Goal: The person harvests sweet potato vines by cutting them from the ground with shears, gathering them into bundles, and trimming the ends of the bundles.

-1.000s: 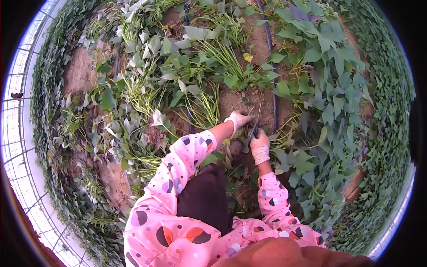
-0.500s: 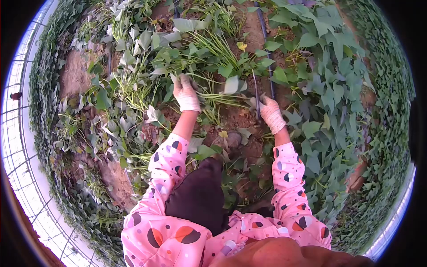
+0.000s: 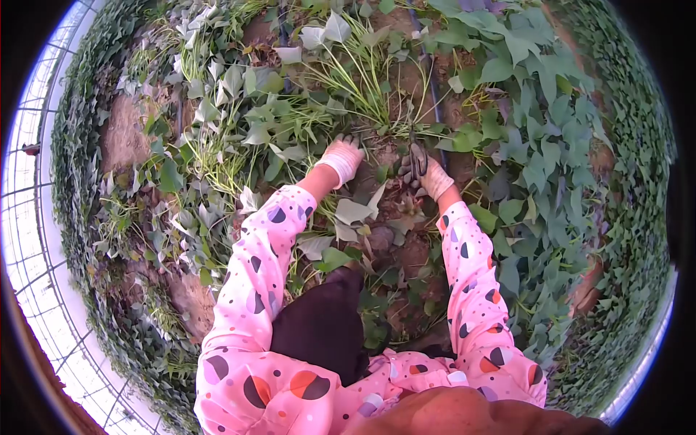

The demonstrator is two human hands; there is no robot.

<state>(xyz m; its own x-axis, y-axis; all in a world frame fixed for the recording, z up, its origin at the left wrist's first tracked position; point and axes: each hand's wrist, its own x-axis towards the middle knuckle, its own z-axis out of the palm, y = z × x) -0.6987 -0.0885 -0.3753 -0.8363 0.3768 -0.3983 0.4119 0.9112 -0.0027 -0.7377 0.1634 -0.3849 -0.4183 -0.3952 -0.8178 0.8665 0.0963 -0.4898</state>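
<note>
Sweet potato vines (image 3: 362,80) lie just beyond the hands in the head view, their pale green stems fanning up and away from a base near the fingertips of both hands. The left hand (image 3: 345,156), in a pale glove, reaches into the leaves and stems left of that base. Its fingers are bent forward, but whether they grip a stem cannot be told. The right hand (image 3: 429,174), gloved as well, has its darkened fingers closed around a narrow dark tool (image 3: 414,145), which points away toward the stem base; its exact kind is unclear.

Brown soil (image 3: 382,154) shows between the hands. Nearer the body than the left hand, broad pale leaves (image 3: 353,211) lie loose-looking over the ground. A dark drip hose (image 3: 434,90) runs away beyond the right hand, and denser foliage (image 3: 536,167) spreads to its right. A dark-clothed knee (image 3: 325,319) is below the left hand, between the pink patterned sleeves (image 3: 250,268).
</note>
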